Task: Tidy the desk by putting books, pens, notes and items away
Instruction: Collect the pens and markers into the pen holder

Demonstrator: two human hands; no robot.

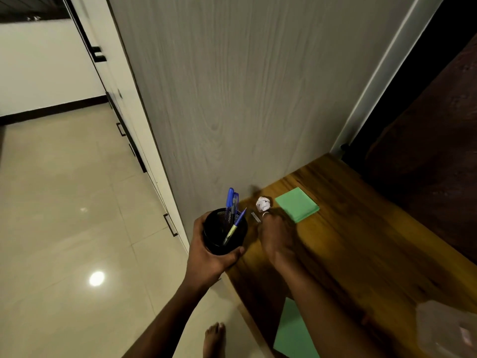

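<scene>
Beside the brown wooden worktop (361, 241), left hand (206, 259) clamps black mesh pen cup (218, 237); hold it steady near right hand (276, 233), whose grip I cannot tell.

Gloss and grain
Glossy grained wooden desk (361, 241); crumpled paper ball (263, 204) at its 11 o'clock; black mesh holder (219, 236); shiny floor tiles (64, 228).

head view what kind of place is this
Probably a study corner in a home: a wooden desk with a green note pad, a black mesh pen holder held in the left hand, and a glossy tiled floor beside tall cupboards with a bare foot on it.
</scene>
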